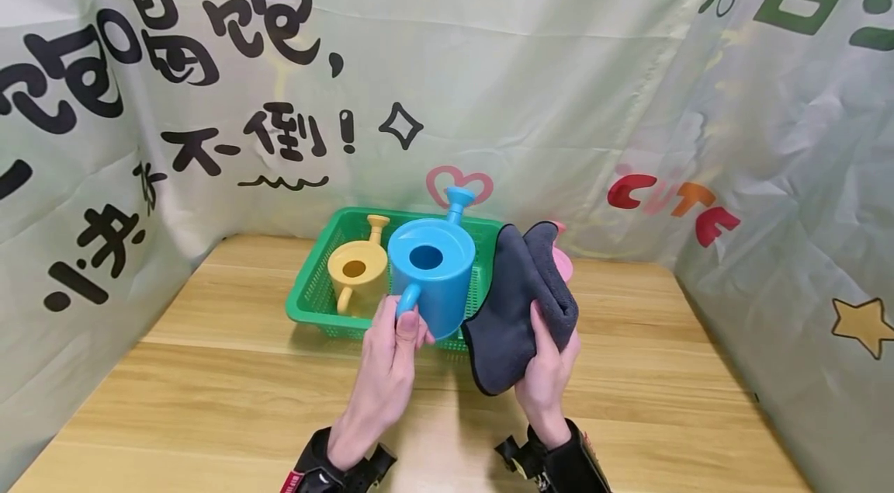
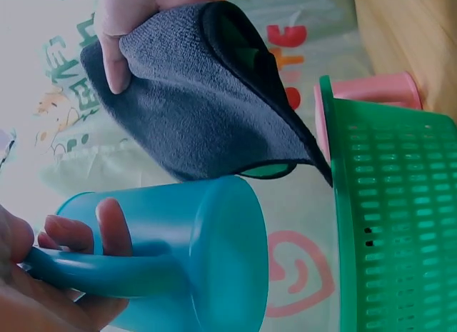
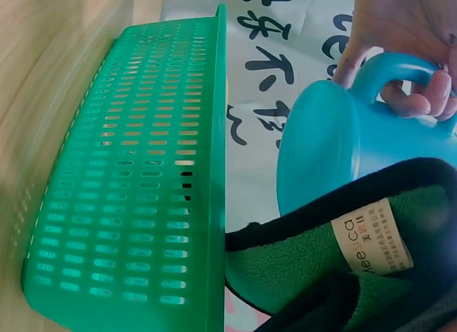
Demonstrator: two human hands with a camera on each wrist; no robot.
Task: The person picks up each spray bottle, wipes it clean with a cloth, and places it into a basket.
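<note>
A blue watering can (image 1: 434,276) is held up in front of the green basket by my left hand (image 1: 387,369), whose fingers curl through its handle. My right hand (image 1: 548,369) grips a folded dark grey cloth (image 1: 513,314) just right of the can. In the right wrist view the cloth's green underside (image 3: 300,264) shows, with a white label (image 3: 371,235). The left wrist view has the cloth very near the can's side; whether they touch I cannot tell. Inside the green plastic basket (image 1: 307,307) stands a yellow watering can (image 1: 358,268).
Behind the cloth, at the basket's right, a pink thing (image 1: 562,264) is mostly hidden; the left wrist view shows its pink side (image 2: 378,89). The basket stands on a wooden table (image 1: 642,369). A printed curtain (image 1: 559,89) hangs behind and along both sides.
</note>
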